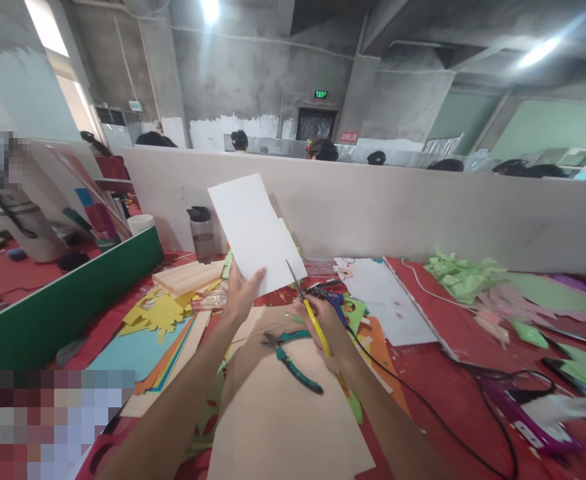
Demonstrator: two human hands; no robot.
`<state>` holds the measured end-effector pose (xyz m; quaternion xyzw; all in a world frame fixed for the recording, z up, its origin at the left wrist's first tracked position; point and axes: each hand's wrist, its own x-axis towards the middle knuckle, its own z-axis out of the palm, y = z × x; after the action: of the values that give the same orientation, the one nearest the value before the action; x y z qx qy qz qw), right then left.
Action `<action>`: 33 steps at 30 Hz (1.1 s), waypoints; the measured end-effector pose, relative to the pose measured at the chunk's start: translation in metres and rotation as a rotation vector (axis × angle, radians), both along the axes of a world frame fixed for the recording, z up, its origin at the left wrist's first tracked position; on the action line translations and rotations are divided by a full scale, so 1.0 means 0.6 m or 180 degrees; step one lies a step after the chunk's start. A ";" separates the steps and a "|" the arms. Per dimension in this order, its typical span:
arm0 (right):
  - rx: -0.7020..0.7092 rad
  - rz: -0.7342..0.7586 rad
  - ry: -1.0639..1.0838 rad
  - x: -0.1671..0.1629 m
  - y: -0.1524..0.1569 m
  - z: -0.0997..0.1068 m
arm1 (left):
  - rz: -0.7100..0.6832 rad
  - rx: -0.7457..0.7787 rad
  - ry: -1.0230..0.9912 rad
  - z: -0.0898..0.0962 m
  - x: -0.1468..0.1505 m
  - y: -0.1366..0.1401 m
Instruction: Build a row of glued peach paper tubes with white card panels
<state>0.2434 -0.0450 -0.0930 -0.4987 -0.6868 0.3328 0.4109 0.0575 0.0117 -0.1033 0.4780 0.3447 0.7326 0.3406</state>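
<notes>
My left hand point(243, 293) grips a white sheet of card point(253, 233) by its lower edge, thumb in front, holding it up and tilted. The card has a step cut into its right side. In my right hand point(323, 323) is a pair of scissors with yellow handles point(317, 327), fingers wrapped round them. Their blades point up at the card's lower right part; whether they touch it I cannot tell. Below my hands, teal-handled pliers point(297, 363) lie with handles spread on a beige board point(287, 427).
Coloured paper sheets point(133, 353) and yellow cutouts point(157, 317) lie on the left. A dark-lidded bottle point(202, 233) stands by the white partition point(373, 213). Right are a blue glue gun point(335, 303), its black cable point(397, 373), green crumpled paper point(457, 275) and a purple power strip point(527, 420).
</notes>
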 end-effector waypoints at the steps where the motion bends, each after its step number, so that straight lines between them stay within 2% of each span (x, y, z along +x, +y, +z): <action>1: -0.0012 0.0007 0.0030 0.000 0.001 -0.001 | -0.0007 0.0018 -0.0014 -0.002 0.000 0.002; 5: 0.0067 0.0030 0.0124 0.000 0.001 0.001 | -0.0020 0.0000 -0.0025 -0.001 0.001 0.001; 13: 0.0241 0.0202 0.0054 0.013 0.006 0.002 | -0.0093 -0.0115 0.0134 0.026 0.011 -0.024; 21: 0.0340 0.0168 -0.0015 0.016 0.029 -0.023 | -0.0083 -0.0103 0.0109 0.014 0.013 -0.018; 27: 0.0253 0.0207 0.0024 0.019 0.029 -0.025 | -0.0105 -0.0227 0.0103 0.014 0.014 -0.021; 33: 0.0275 0.0135 -0.0057 0.024 0.029 -0.024 | -0.0228 -0.0042 0.0208 0.014 0.017 -0.020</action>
<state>0.2580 -0.0277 -0.1073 -0.4687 -0.7147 0.3070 0.4187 0.0674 -0.0001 -0.0949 0.5115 0.3430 0.7016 0.3583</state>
